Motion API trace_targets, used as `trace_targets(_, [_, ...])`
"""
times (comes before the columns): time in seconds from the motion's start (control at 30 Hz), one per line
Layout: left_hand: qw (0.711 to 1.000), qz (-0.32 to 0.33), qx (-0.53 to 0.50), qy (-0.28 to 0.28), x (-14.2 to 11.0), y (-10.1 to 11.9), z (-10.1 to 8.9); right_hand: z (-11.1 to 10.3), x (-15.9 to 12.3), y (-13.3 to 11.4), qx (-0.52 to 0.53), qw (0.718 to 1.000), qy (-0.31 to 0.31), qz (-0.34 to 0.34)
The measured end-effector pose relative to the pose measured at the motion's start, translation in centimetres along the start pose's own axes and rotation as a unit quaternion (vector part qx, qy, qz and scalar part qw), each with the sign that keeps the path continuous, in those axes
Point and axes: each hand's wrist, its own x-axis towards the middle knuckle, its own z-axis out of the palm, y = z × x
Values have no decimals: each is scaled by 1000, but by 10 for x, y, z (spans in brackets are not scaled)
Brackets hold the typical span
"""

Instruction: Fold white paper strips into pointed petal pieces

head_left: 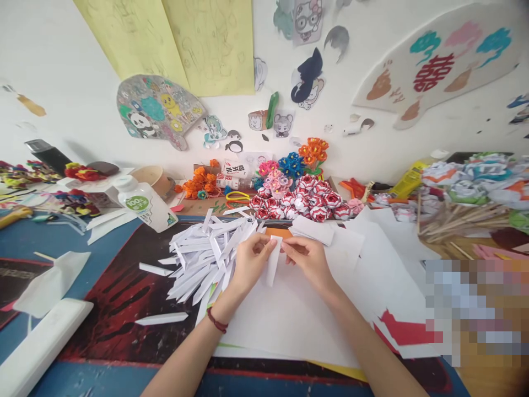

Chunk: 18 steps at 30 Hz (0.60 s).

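Observation:
Between my two hands is a narrow white paper strip point(273, 266), its lower end hanging over a large white sheet point(289, 314). My left hand point(250, 262) pinches the strip near its top, thumb in front. On the other side, my right hand point(308, 259) has thumb and fingertips closed at the strip's upper right edge. Just left of my left hand lies a heap of folded white paper strips point(198, 256). Beyond my right hand sits a stack of small white paper pieces point(314, 229).
A white bottle point(146, 204) stands tilted at the back left. Red-and-white paper flowers point(297, 201) line the back by the wall. Wooden sticks point(448, 215) lie at right, near red paper scraps point(407, 331). A long white box-like object point(45, 342) is at front left.

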Motion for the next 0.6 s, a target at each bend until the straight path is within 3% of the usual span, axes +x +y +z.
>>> trace_targets(0.6, [998,37,45,15,-4,9,1,1,-2,-5,-7,1000,-18,3])
